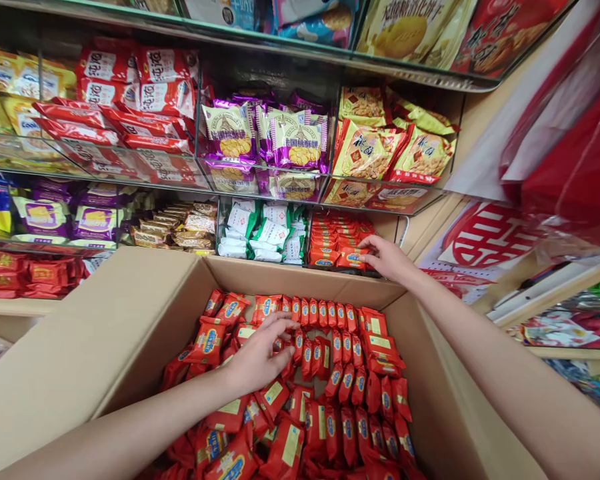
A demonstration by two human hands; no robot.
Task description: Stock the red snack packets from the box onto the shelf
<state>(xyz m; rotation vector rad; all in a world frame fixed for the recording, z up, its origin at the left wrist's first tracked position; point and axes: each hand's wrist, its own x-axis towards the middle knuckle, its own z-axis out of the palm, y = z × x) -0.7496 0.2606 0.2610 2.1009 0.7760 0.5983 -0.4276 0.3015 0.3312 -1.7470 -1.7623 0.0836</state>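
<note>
Your left hand (267,353) is loosely curved, fingers apart, over the shiny, puffy red packets (287,443) that sit in rows and heaps inside the smooth brown cardboard box (260,281), while your right hand (387,258) reaches over the box's far wall to the small red packets on the shelf (325,257) — its fingertips are right at them, but I can't tell if they grip one. The box is in front of see-through shelves (280,35) full of crinkly snack bags (297,141), with green-and-white packets (273,232) beside the red ones. Your left hand hides some packets, the box's near side is cut off, and the red and white hanging things (575,180) at the right are blurry.
</note>
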